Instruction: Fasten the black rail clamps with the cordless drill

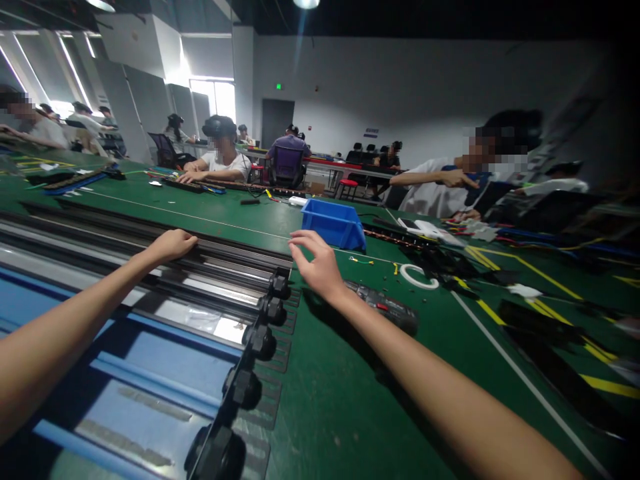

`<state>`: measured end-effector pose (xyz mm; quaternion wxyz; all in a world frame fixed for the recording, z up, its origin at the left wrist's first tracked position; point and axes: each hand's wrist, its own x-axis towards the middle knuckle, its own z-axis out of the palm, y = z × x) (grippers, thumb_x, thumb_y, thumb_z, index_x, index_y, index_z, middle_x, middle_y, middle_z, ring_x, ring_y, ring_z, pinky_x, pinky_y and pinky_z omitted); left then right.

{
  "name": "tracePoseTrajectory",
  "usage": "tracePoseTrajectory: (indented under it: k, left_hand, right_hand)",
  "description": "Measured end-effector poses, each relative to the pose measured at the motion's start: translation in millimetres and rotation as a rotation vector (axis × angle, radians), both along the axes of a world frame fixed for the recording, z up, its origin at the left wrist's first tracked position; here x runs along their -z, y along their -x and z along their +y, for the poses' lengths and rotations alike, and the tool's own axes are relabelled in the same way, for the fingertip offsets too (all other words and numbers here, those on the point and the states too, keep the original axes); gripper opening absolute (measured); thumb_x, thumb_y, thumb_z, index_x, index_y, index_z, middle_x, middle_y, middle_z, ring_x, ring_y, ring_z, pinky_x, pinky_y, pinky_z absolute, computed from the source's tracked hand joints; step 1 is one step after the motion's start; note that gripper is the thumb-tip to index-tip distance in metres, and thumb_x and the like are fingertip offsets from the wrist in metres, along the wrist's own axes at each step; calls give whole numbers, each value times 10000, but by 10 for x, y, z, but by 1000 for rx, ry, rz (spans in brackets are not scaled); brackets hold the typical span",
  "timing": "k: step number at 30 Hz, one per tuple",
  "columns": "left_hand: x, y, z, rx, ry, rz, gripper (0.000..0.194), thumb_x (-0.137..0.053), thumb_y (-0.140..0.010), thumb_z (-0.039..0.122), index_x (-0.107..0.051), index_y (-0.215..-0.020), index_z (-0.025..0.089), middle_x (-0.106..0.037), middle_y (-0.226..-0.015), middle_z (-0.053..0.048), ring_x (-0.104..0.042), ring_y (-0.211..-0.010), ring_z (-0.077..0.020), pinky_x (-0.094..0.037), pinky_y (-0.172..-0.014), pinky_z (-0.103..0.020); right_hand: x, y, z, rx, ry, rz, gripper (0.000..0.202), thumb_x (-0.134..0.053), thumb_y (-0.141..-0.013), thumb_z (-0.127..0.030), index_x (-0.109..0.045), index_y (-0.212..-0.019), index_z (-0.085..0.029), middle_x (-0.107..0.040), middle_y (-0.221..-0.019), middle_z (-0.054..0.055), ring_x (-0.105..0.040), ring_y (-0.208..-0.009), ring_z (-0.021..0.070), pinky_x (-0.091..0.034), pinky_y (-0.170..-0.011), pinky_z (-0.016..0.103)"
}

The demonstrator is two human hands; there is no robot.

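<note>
My left hand (174, 246) is closed over a long black rail (235, 251) at the far side of a rack of parallel bars; its fingertips are partly hidden. My right hand (319, 265) is open and holds nothing, with thumb and fingers apart, just beyond the rail ends. A row of black knob-like end pieces (259, 341) runs along the rack's right side. Below and partly behind my right forearm lies a black power tool (393, 310) with red marks. Beyond my right hand stands a blue plastic bin (333, 225).
The green table (320, 413) carries a white ring (419, 276), small yellow-tipped wires (361, 261) and dark strips (555, 353) at right. Co-workers sit across the table: one person (223, 157) near the middle, another (440, 180) at right. Blue crossbars (155, 380) lie nearest me.
</note>
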<state>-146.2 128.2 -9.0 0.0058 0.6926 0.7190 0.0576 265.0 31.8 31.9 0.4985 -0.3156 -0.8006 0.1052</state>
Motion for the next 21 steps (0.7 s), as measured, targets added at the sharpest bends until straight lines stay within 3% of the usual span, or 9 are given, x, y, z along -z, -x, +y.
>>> tracePoseTrajectory:
  k: [3,6,8,11,16,21]
  left_hand:
    - [6,16,7,26,11,-11,630,-284,-854,583,-750,-822,159,-720,-834,-163,-674,-887,-329,-435,-729,-305]
    - [-2,22,2,43,31,-17,693,-255,-863,625,-756,-879,146,-726,-854,-171,-672,-929,-341,-443,-764,-311]
    - [-11,27,-4,50,42,-20,712,-255,-860,639,-759,-926,141,-732,-870,-168,-672,-949,-338,-450,-781,-306]
    - [-18,41,-6,57,44,-28,710,-281,-850,640,-760,-1005,139,-740,-910,-161,-670,-976,-333,-457,-797,-299]
    - [-3,81,15,62,45,-28,695,-306,-845,630,-749,-1065,142,-740,-979,-155,-662,-1010,-330,-454,-796,-288]
    - [6,135,27,100,81,-58,737,-292,-874,648,-726,-1104,98,-725,-934,-165,-656,-957,-309,-429,-780,-290]
  right_hand:
    - [-123,141,-535,-58,91,-2,227,-492,-979,-330,-688,-1054,-244,-689,-1094,57,-631,-1076,206,-473,-997,368]
    - [-147,295,-1166,-205,186,-132,260,-507,-977,-375,-675,-1156,-290,-699,-1150,30,-633,-1108,193,-469,-1017,367]
    - [-84,408,-1542,-332,183,-270,360,-554,-945,-460,-618,-1271,-322,-672,-1250,21,-600,-1191,181,-433,-1077,354]
    - [140,601,-1927,-390,80,-421,567,-607,-860,-594,-529,-1369,-357,-537,-1447,20,-482,-1348,188,-357,-1157,359]
    - [610,874,-2109,-355,-129,-544,490,-537,-892,-563,-568,-1303,-297,-446,-1517,37,-359,-1437,211,-324,-1183,410]
    - [740,911,-2102,-274,-247,-609,426,-463,-919,-547,-632,-1185,-260,-486,-1491,16,-346,-1444,212,-338,-1178,400]
